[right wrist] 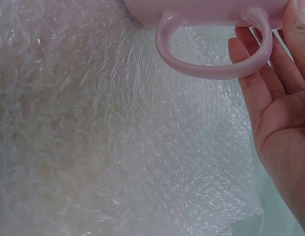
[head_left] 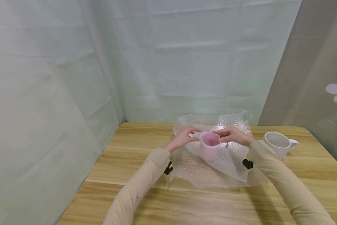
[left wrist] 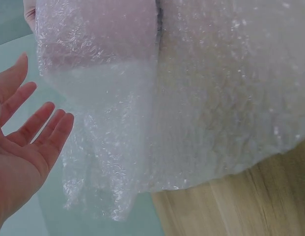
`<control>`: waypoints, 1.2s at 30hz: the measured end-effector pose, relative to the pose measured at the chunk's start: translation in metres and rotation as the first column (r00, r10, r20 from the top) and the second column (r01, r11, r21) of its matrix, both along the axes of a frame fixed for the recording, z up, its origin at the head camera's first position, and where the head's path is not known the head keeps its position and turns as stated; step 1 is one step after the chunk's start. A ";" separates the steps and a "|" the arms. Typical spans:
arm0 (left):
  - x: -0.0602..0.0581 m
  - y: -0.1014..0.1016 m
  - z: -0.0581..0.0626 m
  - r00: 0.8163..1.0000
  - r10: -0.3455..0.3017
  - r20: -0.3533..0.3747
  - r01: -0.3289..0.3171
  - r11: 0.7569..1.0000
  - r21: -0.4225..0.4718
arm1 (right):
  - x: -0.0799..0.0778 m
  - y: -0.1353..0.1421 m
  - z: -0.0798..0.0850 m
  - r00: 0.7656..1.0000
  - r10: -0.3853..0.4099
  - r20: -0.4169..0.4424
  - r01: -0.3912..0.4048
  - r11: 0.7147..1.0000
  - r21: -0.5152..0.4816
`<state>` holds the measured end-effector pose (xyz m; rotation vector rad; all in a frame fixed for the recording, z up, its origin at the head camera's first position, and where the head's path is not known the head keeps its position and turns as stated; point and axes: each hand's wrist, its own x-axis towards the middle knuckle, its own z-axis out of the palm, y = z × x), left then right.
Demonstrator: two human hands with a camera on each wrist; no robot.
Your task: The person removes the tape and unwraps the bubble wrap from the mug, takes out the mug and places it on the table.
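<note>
A pink mug (head_left: 210, 140) stands on a sheet of clear bubble wrap (head_left: 191, 168), with one flap folded over its front and left side. In the right wrist view its handle (right wrist: 216, 71) sticks out uncovered. My right hand (head_left: 233, 136) holds the mug near its rim, thumb on the wall and fingers behind the handle. On the other side, my left hand (head_left: 183, 137) is held beside the wrapped wall with fingers spread and relaxed. The left wrist view shows those fingers (left wrist: 56, 130) apart from the bubble wrap (left wrist: 98, 98) draped down the mug.
A larger white mug (head_left: 278, 144) stands on the wooden table (head_left: 123, 150) at the right, beside my right sleeve, its handle pointing right. Pale curtains (head_left: 185, 62) hang behind the table's back edge and along its left side.
</note>
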<state>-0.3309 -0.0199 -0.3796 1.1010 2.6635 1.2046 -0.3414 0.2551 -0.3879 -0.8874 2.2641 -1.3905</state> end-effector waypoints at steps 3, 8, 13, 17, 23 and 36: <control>-0.003 0.002 0.000 1.000 -0.001 -0.006 0.001 1.000 -0.006 | -0.001 0.000 -0.001 1.000 0.001 -0.009 -0.001 1.000 -0.001; -0.005 0.005 -0.004 1.000 -0.007 0.025 0.008 0.999 -0.046 | 0.001 0.000 -0.003 1.000 0.008 -0.010 -0.008 1.000 -0.010; -0.005 0.005 -0.008 0.998 -0.004 0.060 0.009 0.996 -0.084 | 0.002 -0.001 -0.005 1.000 0.003 -0.017 -0.004 1.000 -0.021; -0.006 0.005 -0.009 0.999 -0.014 0.039 0.017 0.996 -0.082 | 0.001 0.000 -0.005 1.000 -0.003 -0.029 0.003 1.000 -0.022; -0.006 0.005 -0.011 1.000 -0.014 0.021 0.015 0.999 -0.051 | 0.001 0.000 -0.006 0.999 -0.012 -0.042 0.012 1.000 -0.007; 0.004 -0.002 -0.014 0.997 0.073 0.014 -0.073 0.994 0.083 | 0.001 -0.001 -0.006 0.995 -0.007 -0.099 0.008 1.000 0.012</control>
